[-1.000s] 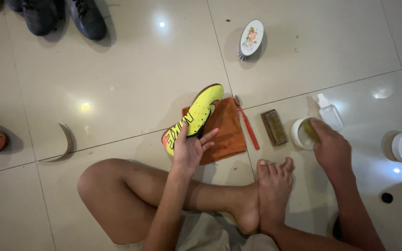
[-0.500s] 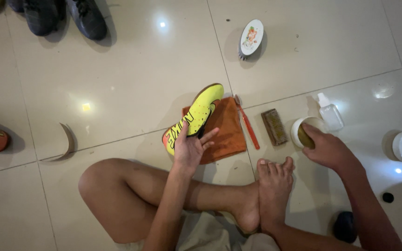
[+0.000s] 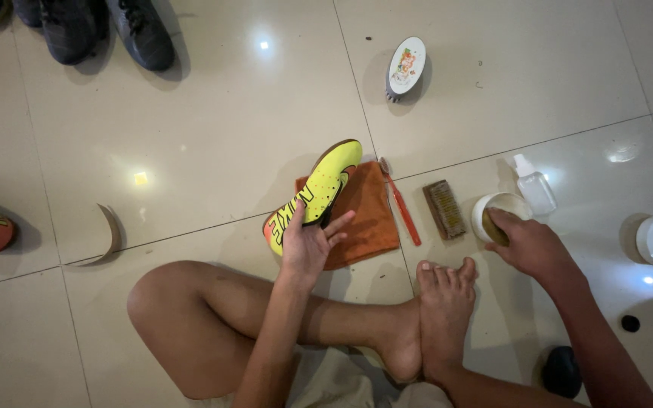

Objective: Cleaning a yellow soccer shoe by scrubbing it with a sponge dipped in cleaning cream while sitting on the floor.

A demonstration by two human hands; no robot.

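Your left hand (image 3: 307, 245) grips the yellow shoe (image 3: 317, 193) over the orange cloth (image 3: 364, 219), toe pointing far-right; your right hand (image 3: 527, 243) dips what seems a sponge into the white tub (image 3: 485, 208).

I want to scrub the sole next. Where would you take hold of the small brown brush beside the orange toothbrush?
Pinch the brown brush across its long sides, coming straight down from above: it lies flat on the floor, with open floor along both long sides.
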